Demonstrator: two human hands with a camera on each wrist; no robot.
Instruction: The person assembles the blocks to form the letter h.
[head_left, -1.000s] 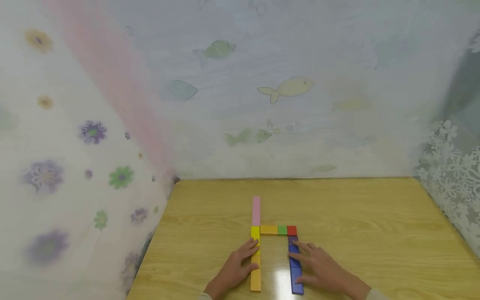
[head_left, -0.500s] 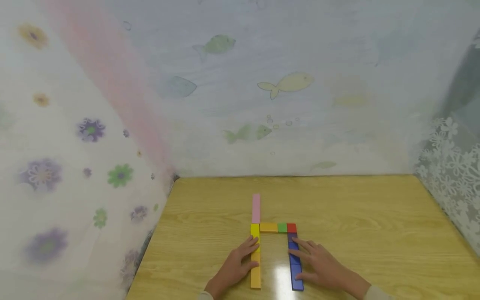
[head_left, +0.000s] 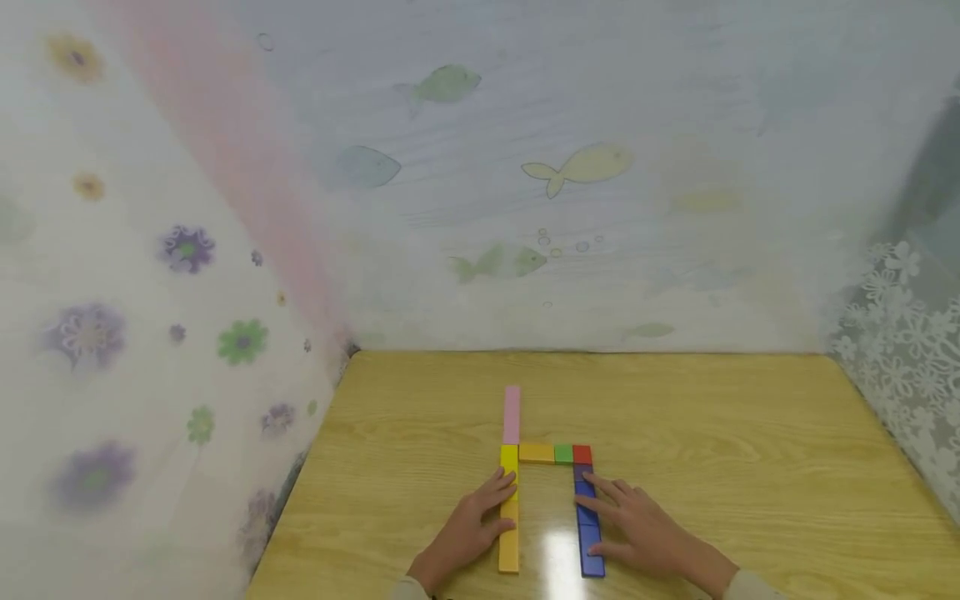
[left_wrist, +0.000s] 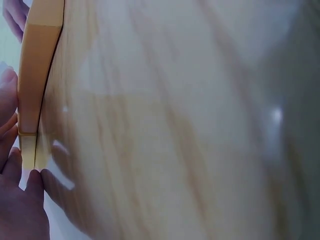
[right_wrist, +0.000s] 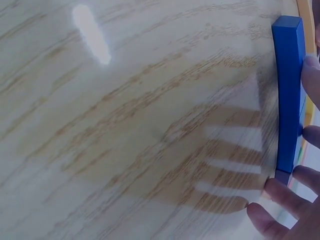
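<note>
Flat coloured blocks lie end to end on the table in the head view, shaped like a lowercase h. Its left column has a pink block [head_left: 512, 414], a yellow block [head_left: 509, 455] and an orange block [head_left: 508, 557]. A shorter orange block [head_left: 536, 452], a green block [head_left: 564, 453] and a red block [head_left: 582, 454] form the crossbar. Below the red one run a purple block [head_left: 579, 471] and two blue blocks [head_left: 591, 563]. My left hand [head_left: 467, 527] rests its fingers on the yellow and orange blocks. With fingers spread, my right hand [head_left: 647, 532] touches the purple and blue blocks.
The wood-grain table [head_left: 720, 425] reaches back to a fabric wall [head_left: 480, 325] with drawn fish. At the left stands a flowered white panel [head_left: 150, 400], and lacy white flowers [head_left: 900, 333] border the right side. Light reflects off the tabletop [head_left: 564, 550] between the columns.
The head view has shifted slightly, so the scene sits a little higher in the frame. Both hands keep their places on the blocks, and the block layout looks the same.
</note>
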